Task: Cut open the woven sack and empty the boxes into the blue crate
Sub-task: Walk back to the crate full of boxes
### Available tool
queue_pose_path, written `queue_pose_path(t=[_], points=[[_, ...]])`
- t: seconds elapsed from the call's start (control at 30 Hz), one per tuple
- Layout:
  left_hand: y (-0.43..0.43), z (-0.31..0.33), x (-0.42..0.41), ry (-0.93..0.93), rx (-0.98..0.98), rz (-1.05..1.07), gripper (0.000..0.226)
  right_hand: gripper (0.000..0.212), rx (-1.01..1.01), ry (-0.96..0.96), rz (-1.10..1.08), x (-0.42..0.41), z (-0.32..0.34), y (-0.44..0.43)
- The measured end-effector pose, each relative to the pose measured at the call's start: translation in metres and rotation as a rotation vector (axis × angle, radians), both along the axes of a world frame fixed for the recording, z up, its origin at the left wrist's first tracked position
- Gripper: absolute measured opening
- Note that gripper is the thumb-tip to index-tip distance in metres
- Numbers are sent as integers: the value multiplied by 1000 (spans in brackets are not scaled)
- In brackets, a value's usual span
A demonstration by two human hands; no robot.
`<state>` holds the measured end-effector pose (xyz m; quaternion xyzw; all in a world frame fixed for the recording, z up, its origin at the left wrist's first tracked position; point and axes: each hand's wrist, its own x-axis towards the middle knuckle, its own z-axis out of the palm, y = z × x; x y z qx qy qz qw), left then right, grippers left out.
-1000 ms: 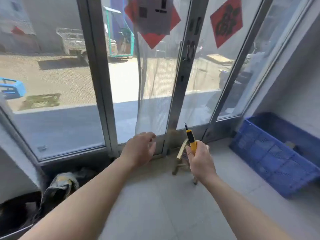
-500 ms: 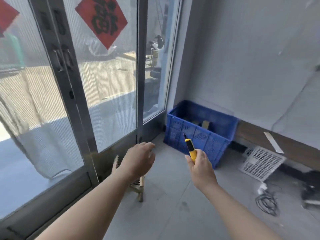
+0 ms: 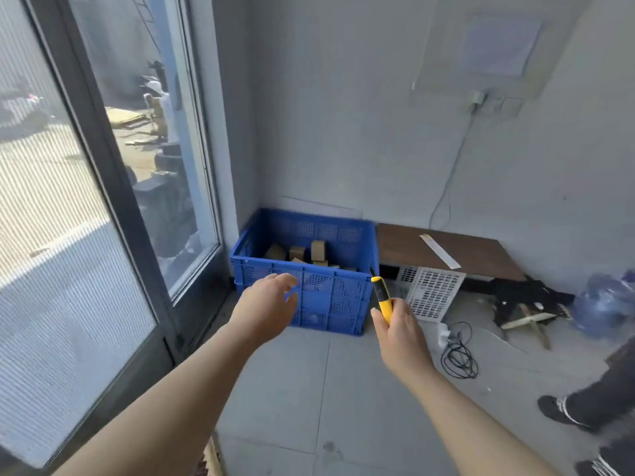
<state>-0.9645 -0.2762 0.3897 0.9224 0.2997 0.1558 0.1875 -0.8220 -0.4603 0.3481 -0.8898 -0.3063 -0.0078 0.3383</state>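
A blue crate [image 3: 330,305] stands on the floor in the corner, between the glass door and the wall. Several small cardboard boxes [image 3: 298,253] lie inside it. My right hand [image 3: 400,334] is closed around a yellow utility knife [image 3: 382,297], held upright just right of the crate's front corner. My left hand [image 3: 266,309] hovers in front of the crate's near wall with its fingers loosely apart and nothing in it. No woven sack shows in the head view.
A glass door [image 3: 103,201] runs along the left. Right of the crate sit a low brown board [image 3: 446,249], a white plastic grille [image 3: 429,293], a black cable [image 3: 458,359], wooden scraps [image 3: 529,321] and a blue bag [image 3: 608,304]. Another person's legs [image 3: 591,410] stand at the right edge.
My view has swung right from the glass door to the corner, bringing the crate to the middle. Both hands kept their pose, the knife still in the right.
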Motion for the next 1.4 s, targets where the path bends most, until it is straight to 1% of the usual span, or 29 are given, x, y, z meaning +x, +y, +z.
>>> queue_pose_path(t=[0.13,0.3,0.47,0.6,0.83,0.97,1.1,1.33,1.4], points=[[26,0,77,32,13,-111,34,23,-20,-20,-111,49,-1,11],[38,-10,172,42,-26,-226,34,32,-49,-17,-242,128,-15,15],[48,-25,277,57,-9,-298,34,32,-72,-11,-294,224,-23,20],[56,-29,365,72,-32,-280,29,28,-73,37,-288,318,-24,27],[83,-46,491,94,-116,-236,33,32,-110,84,-270,454,-34,57],[114,-68,554,125,-158,-204,31,26,-134,159,-253,521,-53,89],[153,-91,628,127,-194,-176,33,29,-116,232,-235,595,-79,130],[226,-125,774,163,-234,-202,35,25,-159,271,-245,733,-127,206],[238,-135,801,174,-230,-204,35,24,-187,277,-252,759,-140,220]])
